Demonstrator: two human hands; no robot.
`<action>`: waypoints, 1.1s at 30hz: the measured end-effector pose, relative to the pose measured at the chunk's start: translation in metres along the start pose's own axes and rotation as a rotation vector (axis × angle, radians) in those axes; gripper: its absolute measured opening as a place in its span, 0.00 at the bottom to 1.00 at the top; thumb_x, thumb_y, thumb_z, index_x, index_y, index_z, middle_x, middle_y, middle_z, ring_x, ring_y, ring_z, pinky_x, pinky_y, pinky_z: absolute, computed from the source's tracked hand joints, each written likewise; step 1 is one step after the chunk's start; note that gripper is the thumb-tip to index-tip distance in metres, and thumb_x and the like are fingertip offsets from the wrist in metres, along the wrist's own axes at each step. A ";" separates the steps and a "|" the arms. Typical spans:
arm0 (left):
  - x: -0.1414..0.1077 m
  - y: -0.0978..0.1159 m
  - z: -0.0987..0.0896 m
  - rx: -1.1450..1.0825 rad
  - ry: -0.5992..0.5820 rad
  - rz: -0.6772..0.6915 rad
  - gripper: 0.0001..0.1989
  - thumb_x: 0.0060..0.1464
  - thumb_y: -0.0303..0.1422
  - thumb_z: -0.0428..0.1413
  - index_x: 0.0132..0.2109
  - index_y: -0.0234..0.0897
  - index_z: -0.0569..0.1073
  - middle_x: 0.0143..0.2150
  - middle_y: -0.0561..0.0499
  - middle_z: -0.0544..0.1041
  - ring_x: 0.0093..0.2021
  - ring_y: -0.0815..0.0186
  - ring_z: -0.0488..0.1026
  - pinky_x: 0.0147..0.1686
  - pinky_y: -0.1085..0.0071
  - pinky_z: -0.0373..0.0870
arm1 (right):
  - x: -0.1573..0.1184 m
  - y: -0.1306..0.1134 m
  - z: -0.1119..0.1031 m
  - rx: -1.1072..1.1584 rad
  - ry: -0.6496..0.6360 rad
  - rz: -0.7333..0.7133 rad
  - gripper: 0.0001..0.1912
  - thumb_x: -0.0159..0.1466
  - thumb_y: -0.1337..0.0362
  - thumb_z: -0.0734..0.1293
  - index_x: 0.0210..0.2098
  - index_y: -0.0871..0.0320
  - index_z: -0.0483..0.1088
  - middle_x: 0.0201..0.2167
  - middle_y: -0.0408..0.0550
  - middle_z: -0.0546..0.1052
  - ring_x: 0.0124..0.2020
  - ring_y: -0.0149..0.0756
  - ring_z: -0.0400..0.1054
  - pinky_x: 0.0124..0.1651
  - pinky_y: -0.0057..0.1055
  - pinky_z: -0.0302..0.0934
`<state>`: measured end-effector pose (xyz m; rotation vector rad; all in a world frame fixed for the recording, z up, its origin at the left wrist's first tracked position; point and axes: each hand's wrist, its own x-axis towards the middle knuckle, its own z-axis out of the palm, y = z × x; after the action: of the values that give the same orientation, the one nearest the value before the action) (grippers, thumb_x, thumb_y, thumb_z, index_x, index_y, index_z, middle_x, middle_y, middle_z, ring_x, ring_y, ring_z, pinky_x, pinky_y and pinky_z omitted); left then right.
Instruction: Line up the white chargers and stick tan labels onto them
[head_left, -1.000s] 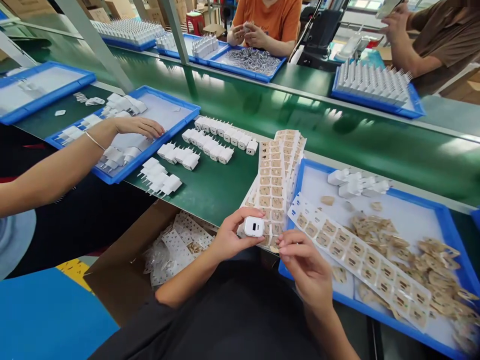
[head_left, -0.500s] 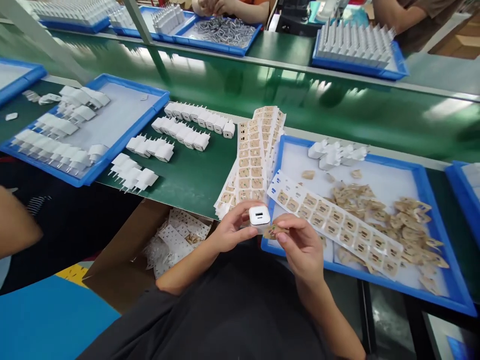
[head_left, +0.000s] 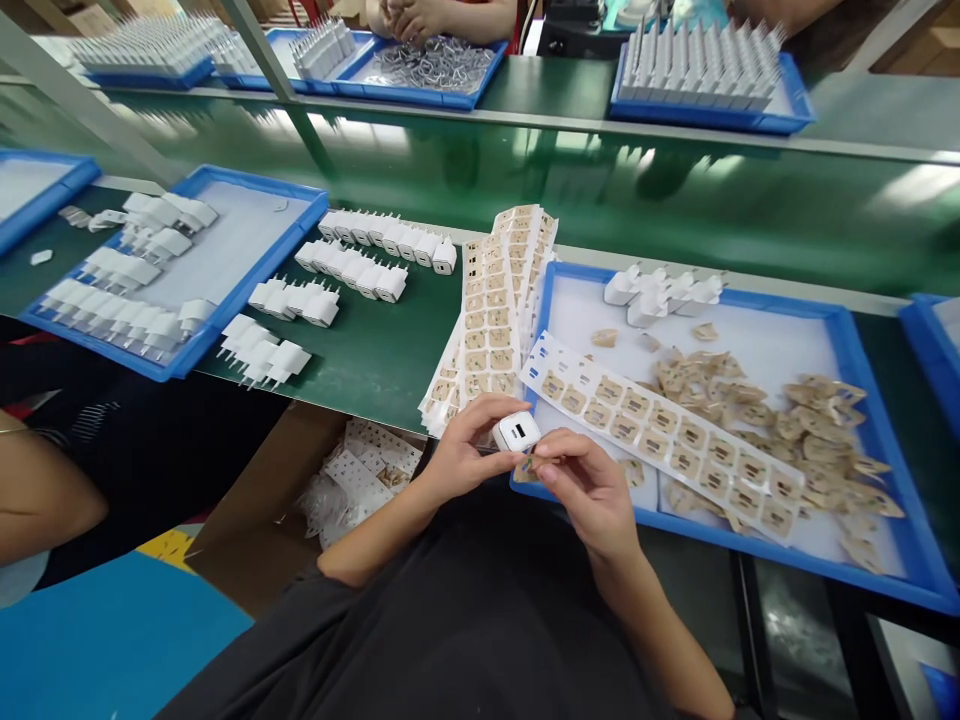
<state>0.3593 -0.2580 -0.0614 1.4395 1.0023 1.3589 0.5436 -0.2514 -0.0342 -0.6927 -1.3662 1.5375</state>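
Note:
My left hand (head_left: 471, 450) is closed around a white USB charger (head_left: 516, 431), whose face with a dark port slot is turned up toward me. Close against it, my right hand (head_left: 589, 482) pinches a small brown sticker (head_left: 527, 468) between thumb and fingers, just below the charger's lower edge. Whether the sticker touches the charger I cannot tell. To the right, a sheet of brown stickers (head_left: 660, 432) slants across a blue-rimmed tray (head_left: 757, 560). A stack of similar sticker sheets (head_left: 491, 310) lies just beyond my left hand.
Rows of white chargers (head_left: 352, 268) stand left on the green bench. Crumpled brown sticker pieces (head_left: 810, 430) and more chargers (head_left: 660, 292) lie in the right tray. Another blue tray (head_left: 247, 215) holds chargers. Below the bench edge is a cardboard box (head_left: 247, 500). Co-workers' arms show opposite and left.
The charger in my left hand has tilted, its port face turning slightly. My right hand has shifted a little left with the sticker. The whole view has moved slightly.

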 end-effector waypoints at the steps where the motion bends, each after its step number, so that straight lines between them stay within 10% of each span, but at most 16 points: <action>1: 0.000 0.001 -0.002 0.070 -0.027 0.014 0.24 0.55 0.44 0.65 0.56 0.42 0.76 0.53 0.43 0.77 0.54 0.55 0.74 0.54 0.60 0.70 | 0.000 -0.002 -0.003 -0.020 0.027 0.003 0.09 0.67 0.67 0.69 0.44 0.48 0.76 0.36 0.44 0.76 0.38 0.34 0.72 0.41 0.31 0.68; 33: 0.003 0.016 -0.013 0.184 -0.167 0.167 0.25 0.52 0.34 0.68 0.56 0.41 0.72 0.53 0.43 0.80 0.54 0.56 0.77 0.55 0.59 0.71 | 0.008 -0.020 -0.008 -0.341 -0.002 -0.033 0.08 0.68 0.66 0.68 0.45 0.50 0.75 0.34 0.44 0.74 0.37 0.37 0.69 0.44 0.37 0.64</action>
<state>0.3461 -0.2589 -0.0453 1.7780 0.9337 1.2640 0.5527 -0.2423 -0.0157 -0.8705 -1.6531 1.2902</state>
